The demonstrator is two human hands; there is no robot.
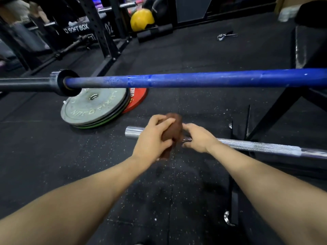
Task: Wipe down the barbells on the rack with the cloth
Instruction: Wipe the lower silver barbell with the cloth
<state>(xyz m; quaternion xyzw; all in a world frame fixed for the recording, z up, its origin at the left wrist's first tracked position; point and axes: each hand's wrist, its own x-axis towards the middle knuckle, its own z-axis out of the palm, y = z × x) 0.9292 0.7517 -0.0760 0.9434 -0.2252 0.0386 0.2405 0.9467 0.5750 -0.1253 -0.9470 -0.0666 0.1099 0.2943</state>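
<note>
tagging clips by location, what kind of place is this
Most likely a gym's free-weight area. A blue barbell crosses the view, weight plates lie stacked on black rubber flooring, and a perforated steel rack upright stands behind, near a yellow ball.

Brown cloth (172, 131), bunched, wrapped over the silver barbell (256, 146) near its bare left sleeve end. Silver barbell lies low and horizontal, knurled shaft running right. Blue barbell (194, 79) sits higher, horizontal, paint scuffed, dark sleeve at left.
</note>
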